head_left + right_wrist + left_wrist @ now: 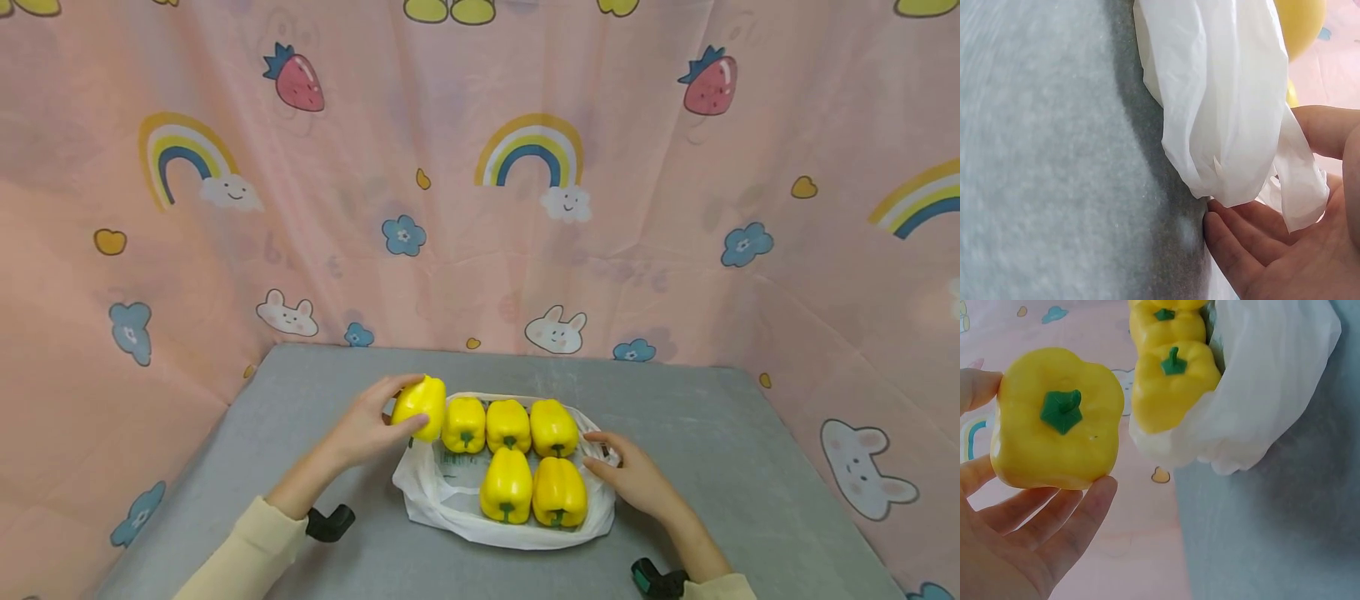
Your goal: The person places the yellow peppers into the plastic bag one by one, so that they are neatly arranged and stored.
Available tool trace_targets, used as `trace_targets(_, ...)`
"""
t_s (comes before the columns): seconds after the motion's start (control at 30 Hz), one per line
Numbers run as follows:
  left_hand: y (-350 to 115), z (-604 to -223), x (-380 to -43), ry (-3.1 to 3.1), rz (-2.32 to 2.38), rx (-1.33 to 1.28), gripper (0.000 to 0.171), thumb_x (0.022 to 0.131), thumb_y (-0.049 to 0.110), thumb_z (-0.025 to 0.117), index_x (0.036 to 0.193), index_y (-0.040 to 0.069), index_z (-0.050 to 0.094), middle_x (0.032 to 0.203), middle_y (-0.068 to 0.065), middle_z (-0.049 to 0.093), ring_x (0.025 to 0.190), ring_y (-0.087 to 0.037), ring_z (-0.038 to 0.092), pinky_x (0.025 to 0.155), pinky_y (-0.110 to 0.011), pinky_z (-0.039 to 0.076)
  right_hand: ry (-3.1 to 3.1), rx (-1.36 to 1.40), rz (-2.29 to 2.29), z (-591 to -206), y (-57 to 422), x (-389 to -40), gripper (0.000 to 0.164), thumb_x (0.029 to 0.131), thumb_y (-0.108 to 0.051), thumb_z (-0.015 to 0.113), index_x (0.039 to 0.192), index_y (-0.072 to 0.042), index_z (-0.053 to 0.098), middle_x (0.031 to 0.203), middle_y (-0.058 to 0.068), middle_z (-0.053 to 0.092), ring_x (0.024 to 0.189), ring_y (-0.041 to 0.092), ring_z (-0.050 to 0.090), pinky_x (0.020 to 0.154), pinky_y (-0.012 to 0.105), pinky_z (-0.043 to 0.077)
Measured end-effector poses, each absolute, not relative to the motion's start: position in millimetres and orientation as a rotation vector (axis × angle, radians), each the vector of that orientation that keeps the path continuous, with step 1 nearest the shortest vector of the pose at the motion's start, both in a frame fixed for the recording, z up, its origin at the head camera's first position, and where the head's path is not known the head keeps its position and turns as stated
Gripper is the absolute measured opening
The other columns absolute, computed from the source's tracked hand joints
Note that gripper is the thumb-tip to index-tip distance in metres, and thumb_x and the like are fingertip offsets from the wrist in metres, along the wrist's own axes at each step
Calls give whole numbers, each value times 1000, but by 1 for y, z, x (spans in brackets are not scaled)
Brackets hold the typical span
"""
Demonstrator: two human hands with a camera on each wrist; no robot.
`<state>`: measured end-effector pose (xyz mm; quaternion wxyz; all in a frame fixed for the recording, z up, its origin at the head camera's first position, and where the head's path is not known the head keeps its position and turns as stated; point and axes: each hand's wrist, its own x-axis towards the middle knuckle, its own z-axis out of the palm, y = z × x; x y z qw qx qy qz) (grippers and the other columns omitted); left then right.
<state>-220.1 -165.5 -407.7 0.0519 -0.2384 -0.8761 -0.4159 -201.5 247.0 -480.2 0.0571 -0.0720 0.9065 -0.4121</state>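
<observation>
My left hand (pixel 378 417) holds a yellow bell pepper (pixel 1057 425) between thumb and fingers, its green stem facing the left wrist camera. The pepper is at the left back rim of a white plastic bag (pixel 442 517), which lies spread open on the table. Inside the bag, three more yellow peppers (pixel 508 425) line the back and two sit in front of them, stems towards me. My right hand (pixel 637 475) touches the bag's right edge, thumb and fingers spread apart. In the right wrist view, a loose bag handle (pixel 1304 187) hangs between them.
A grey cloth-covered table (pixel 735 467) extends around the bag. Behind it and at both sides hangs a pink curtain (pixel 480 275) with printed rainbows, rabbits and strawberries. A black device (pixel 330 523) is strapped at my left wrist, and another black device (pixel 658 577) at my right.
</observation>
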Motion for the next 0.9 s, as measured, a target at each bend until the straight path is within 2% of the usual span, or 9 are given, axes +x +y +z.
trace_targets(0.5, -151, -417, -209, -2705, -1280, -773, 59, 95, 36, 73, 144, 12, 54, 139, -9, 57, 112, -23, 59, 81, -27, 58, 2744, -255, -1263, -482, 249, -202, 49, 100, -29, 66, 141, -4, 57, 145, 22, 53, 132, 43, 49, 101, 63, 44)
trace_targets(0.9, -144, -431, -202, -2755, -1303, -812, 59, 96, 38, 70, 145, 11, 53, 141, -11, 56, 114, -25, 58, 81, -28, 58, 2751, -238, -1266, -484, 250, -205, 48, 100, -30, 66, 141, -5, 57, 146, 21, 52, 133, 44, 47, 103, 64, 42)
